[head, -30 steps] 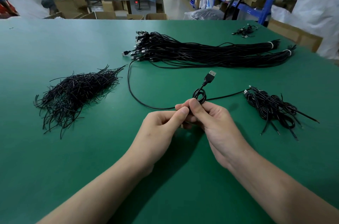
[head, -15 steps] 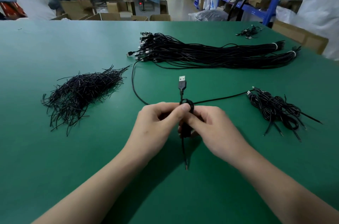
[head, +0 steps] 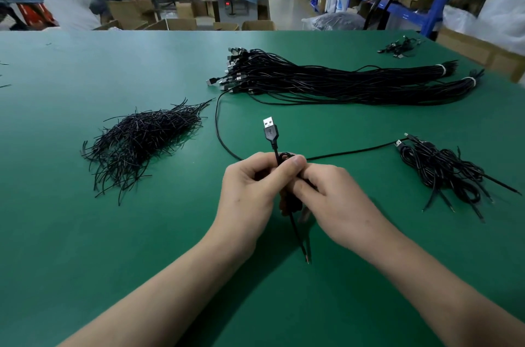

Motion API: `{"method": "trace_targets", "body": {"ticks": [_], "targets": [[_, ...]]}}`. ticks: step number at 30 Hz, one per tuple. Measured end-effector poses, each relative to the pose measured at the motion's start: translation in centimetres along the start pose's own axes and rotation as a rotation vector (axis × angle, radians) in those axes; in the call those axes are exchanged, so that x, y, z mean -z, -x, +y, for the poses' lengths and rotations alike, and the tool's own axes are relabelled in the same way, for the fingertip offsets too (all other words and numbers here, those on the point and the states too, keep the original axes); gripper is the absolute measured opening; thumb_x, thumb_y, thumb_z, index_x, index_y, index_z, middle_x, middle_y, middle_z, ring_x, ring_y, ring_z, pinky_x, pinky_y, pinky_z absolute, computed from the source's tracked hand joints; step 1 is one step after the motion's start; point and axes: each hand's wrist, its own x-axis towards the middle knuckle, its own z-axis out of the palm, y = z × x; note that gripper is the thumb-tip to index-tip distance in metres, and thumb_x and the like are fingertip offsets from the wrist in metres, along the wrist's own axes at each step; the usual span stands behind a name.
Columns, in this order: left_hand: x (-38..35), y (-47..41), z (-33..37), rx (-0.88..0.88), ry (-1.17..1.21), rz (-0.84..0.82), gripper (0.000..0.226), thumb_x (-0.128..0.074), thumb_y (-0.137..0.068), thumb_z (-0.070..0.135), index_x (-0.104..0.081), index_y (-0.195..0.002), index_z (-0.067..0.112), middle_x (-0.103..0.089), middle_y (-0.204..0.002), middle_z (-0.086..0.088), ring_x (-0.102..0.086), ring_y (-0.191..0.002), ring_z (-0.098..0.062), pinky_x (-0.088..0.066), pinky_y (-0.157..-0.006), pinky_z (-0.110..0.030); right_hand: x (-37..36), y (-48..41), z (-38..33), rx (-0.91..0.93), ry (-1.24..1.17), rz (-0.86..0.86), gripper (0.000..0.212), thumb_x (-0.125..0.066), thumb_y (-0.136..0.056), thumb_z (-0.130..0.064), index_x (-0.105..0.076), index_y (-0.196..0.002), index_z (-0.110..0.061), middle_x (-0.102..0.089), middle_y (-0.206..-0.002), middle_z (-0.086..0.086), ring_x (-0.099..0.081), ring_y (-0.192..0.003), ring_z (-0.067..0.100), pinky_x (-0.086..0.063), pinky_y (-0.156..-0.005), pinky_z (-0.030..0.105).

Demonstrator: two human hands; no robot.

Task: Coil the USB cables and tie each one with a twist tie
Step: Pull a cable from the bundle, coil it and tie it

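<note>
Since a second ago the plug point(head: 270, 127) has swung from a rightward lean to stand nearly upright, and the two hands have closed in against each other over the middle of the desk point(head: 85, 233), toward its near edge. Both are curled shut around the USB cable point(head: 275, 147) with no open gap. The left hand point(head: 250, 190) pinches it with thumb over bent fingers, and the right hand point(head: 335, 198) presses its thumb tip onto the small loop point(head: 285, 155) that shows just above the knuckles, which I judge is to keep the first turns from springing open. The cable's thin tail point(head: 298, 238) hangs below the hands, its tip pointing at the near edge, while the plug sticks up clear of the grip, probably so both ends stay out of the winding. One strand point(head: 217, 125) arcs out from behind the left hand toward the long bundle of uncoiled cables point(head: 341, 82) lying near the far edge. Another strand point(head: 355, 151) runs right toward the tangle of coiled cables point(head: 443, 173) by the right edge; whether both belong to the held cable I cannot tell. The heap of twist ties point(head: 142, 142) sits well apart to the left of the left hand, and no tie is visibly in either hand, so coiling looks barely begun.
</note>
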Motion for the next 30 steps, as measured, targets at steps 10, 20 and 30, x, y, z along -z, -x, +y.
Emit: {"method": "trace_targets", "body": {"ticks": [10,20,30], "targets": [[1.8,-0.7,0.2,0.170,0.040,-0.396,0.027,-0.066,-0.088,0.040,-0.079,-0.103,0.022,-0.070,-0.075,0.005,-0.065,-0.081,-0.020,-0.051,-0.088,-0.039,2.0,1.0,0.9,-0.184,-0.724,-0.527,0.027,-0.058,-0.093,-0.043,-0.062,-0.076,-0.022,-0.055,-0.065,0.000,-0.061,-0.051,0.014,-0.045,-0.041,0.020],[2.2,-1.0,1.2,0.033,-0.128,-0.404,0.025,-0.054,-0.100,0.035,-0.074,-0.089,0.026,-0.040,-0.072,-0.012,-0.028,-0.061,-0.013,-0.026,-0.055,-0.022,1.8,0.8,1.1,-0.272,-0.932,-0.546,0.028,-0.053,-0.097,-0.038,-0.059,-0.080,-0.017,-0.056,-0.067,0.002,-0.059,-0.048,0.010,-0.041,-0.034,0.017],[2.4,-1.2,0.8,-0.027,-0.227,-0.392,0.024,-0.048,-0.106,0.018,-0.065,-0.090,0.010,-0.058,-0.064,0.011,-0.052,-0.060,0.001,-0.039,-0.064,-0.007,1.5,0.6,2.1,-0.280,-0.921,-0.569,0.024,-0.053,-0.101,-0.037,-0.066,-0.094,-0.018,-0.049,-0.069,-0.002,-0.043,-0.052,0.009,-0.036,-0.049,0.019]]}}
